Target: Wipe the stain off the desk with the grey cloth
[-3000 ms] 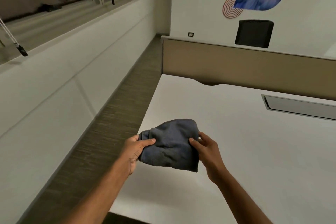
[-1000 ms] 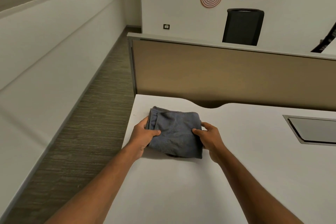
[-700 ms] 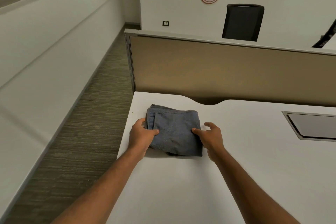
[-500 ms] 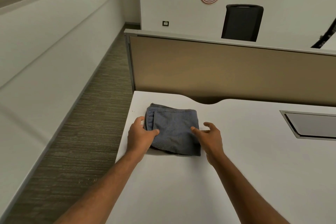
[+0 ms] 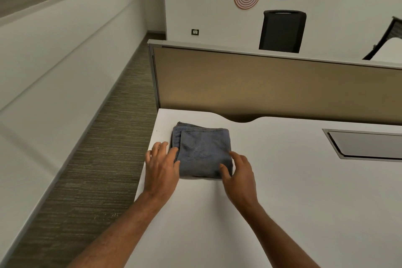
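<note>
The grey cloth (image 5: 203, 150) lies folded flat near the far left corner of the white desk (image 5: 282, 191). My left hand (image 5: 162, 165) hovers at the cloth's left edge with fingers spread, holding nothing. At the cloth's near right corner is my right hand (image 5: 238, 173), fingers apart, thumb just over the cloth's edge. A tiny dark speck (image 5: 157, 131) shows on the desk left of the cloth; no larger stain is visible.
A tan partition panel (image 5: 272, 85) stands along the desk's far edge. A grey cable hatch (image 5: 365, 144) is set into the desk at the right. The desk's left edge drops to striped carpet (image 5: 97, 159). A black chair (image 5: 282, 30) stands behind the partition.
Both hands carried the cloth to the desk's far left corner, laid it flat, then let go and drew back slightly with fingers spread.
</note>
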Motion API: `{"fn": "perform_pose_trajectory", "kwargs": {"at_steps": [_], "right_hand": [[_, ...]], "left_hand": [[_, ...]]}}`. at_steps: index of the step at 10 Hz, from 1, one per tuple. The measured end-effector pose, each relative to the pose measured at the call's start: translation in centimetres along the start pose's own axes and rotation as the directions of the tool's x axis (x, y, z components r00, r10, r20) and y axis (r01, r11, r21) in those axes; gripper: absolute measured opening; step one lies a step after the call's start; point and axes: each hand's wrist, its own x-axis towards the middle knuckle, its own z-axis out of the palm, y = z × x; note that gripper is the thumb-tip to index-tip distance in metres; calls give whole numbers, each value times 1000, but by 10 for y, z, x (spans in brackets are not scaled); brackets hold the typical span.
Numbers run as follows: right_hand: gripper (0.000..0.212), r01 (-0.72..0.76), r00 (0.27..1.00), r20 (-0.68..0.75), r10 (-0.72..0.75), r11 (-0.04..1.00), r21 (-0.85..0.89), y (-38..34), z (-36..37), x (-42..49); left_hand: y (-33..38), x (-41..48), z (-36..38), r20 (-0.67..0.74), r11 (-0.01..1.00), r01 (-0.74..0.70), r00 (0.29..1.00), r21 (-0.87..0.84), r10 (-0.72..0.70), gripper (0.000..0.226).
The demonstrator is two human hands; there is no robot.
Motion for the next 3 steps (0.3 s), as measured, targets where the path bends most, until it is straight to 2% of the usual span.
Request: {"fn": "perform_pose_trajectory", "kwargs": {"at_steps": [2, 3], "right_hand": [[51, 107, 993, -42, -112, 989, -106, 2, -20, -32], [53, 179, 980, -60, -192, 968, -175, 0, -32, -50]], "left_hand": [[17, -29, -18, -61, 1000, -8, 998, -30, 7, 49], [35, -54, -30, -41, 997, -16, 999, -76, 13, 59]]}}
